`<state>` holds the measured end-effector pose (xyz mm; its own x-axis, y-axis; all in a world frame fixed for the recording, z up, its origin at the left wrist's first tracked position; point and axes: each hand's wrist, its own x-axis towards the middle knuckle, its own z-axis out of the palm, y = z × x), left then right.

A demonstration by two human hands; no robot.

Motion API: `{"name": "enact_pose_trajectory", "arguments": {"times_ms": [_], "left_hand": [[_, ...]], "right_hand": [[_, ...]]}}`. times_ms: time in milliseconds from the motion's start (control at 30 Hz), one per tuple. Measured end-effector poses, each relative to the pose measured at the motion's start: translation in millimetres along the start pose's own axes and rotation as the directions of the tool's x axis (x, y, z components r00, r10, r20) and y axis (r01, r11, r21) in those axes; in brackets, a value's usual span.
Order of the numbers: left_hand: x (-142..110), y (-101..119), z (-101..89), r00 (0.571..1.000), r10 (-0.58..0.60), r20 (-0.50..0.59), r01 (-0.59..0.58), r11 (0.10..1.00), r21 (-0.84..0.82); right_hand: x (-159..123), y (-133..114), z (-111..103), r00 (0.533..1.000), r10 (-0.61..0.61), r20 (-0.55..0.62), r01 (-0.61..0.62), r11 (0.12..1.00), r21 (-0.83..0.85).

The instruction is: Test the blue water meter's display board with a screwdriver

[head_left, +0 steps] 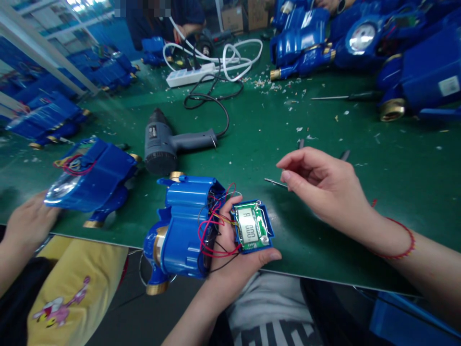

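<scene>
My left hand [230,245] lies palm up, holding a small blue-framed circuit board with an LCD [251,226]. Red and black wires [212,235] run from the board into the open top of a blue water meter [183,226] with brass fittings. The meter rests against my left hand and wrist. My right hand [324,187] hovers over the green mat to the right of the board, pinching a thin metal tool [275,182]. Its tip points left, and its middle is hidden by my fingers.
A grey heat gun [162,142] and a white power strip [190,76] with tangled cables lie on the green mat among scattered debris. Several blue meters stand at both sides. A co-worker's hand [29,223] holds another meter [93,175] at left. A screwdriver [345,97] lies at right.
</scene>
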<state>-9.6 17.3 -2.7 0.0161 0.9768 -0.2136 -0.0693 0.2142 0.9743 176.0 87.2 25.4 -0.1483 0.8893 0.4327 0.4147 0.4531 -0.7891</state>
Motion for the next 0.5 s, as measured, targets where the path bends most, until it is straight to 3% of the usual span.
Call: {"name": "enact_pose_trajectory", "arguments": {"times_ms": [133,333,500], "left_hand": [[-0.7,1.1,0.2,1.000,-0.006,0.004,0.006,1.000,-0.015],[-1.6,-4.7,-2.8,0.997,0.083,0.000,-0.083,0.996,0.045],[-2.3,-6.2,-4.4,0.993,0.117,0.004,-0.117,0.990,0.083]], "right_hand": [[-0.8,-1.1,-0.6,1.000,-0.018,-0.011,0.017,0.999,-0.050],[-0.7,-3.4,-2.3,0.966,-0.245,0.080,0.258,0.935,-0.242],[-3.7,-3.8,-3.6,0.985,-0.153,0.085,0.169,0.958,-0.233]]}}
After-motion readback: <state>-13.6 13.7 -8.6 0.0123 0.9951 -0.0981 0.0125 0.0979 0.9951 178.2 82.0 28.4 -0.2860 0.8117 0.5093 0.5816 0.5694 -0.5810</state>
